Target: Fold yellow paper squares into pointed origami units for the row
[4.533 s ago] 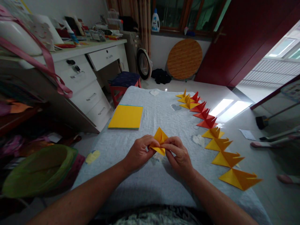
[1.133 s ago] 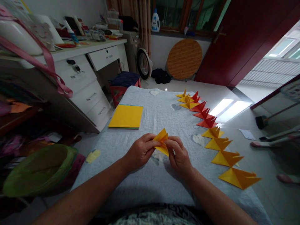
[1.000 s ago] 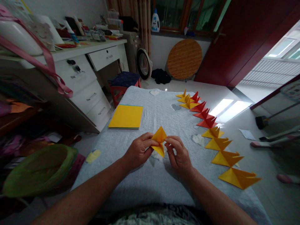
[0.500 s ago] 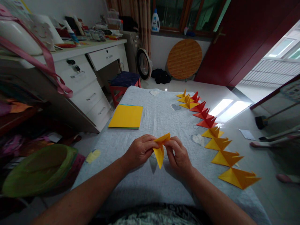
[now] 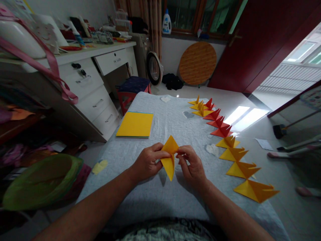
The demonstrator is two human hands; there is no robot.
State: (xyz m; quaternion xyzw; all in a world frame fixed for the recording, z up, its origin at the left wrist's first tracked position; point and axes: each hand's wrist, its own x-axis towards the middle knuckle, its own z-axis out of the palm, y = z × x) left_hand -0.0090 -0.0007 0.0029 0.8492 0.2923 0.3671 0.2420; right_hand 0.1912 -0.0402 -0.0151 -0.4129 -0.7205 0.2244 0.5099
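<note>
Between my hands is a yellow folded paper crane (image 5: pixel 170 154), one pointed flap up and the other hanging down. My left hand (image 5: pixel 149 160) pinches its left side between thumb and fingers. At the right edge, the fingertips of my right hand (image 5: pixel 191 164) are closed on the paper's small corner. A row of finished-looking paper cranes runs down the right side of the table: yellow ones (image 5: pixel 243 169) nearer me, red ones (image 5: pixel 220 130) beyond, and a few smaller-looking yellow ones (image 5: pixel 200 108) at the far end. To the left lies a stack of yellow square paper (image 5: pixel 135 124).
The table wears a pale blue cloth (image 5: pixel 165 120) with heart patches. A stool (image 5: pixel 132 87) stands past its far left corner, near a white drawer desk (image 5: pixel 87 80). A green basket (image 5: pixel 42 184) is at the lower left; a round wooden tabletop (image 5: pixel 198 63) leans on the far wall.
The crane's upper flap has opened and now points straight up instead of to the right. My right hand has shifted slightly, its fingertips still at the paper's edge.
</note>
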